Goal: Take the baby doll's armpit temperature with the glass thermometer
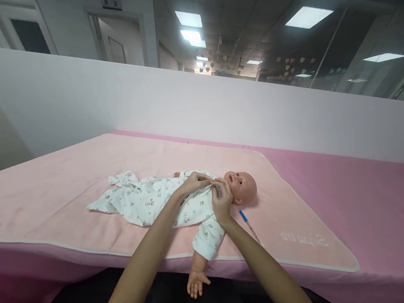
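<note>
A baby doll lies on its back with its head to the right. It wears a white printed romper, whose leg ends lie loose and flat at the left. My left hand is closed in a pinch on the romper's front near the neck. Beside it, my right hand also pinches the romper just below the doll's chin, fingertips meeting those of the left. The exact bit of cloth between the fingers is hidden. One doll arm hangs past the near table edge.
A thin stick with a blue end lies near the doll's head. Under the doll is a pale pink mat on a darker pink table cover. A white partition with glass above stands behind the table.
</note>
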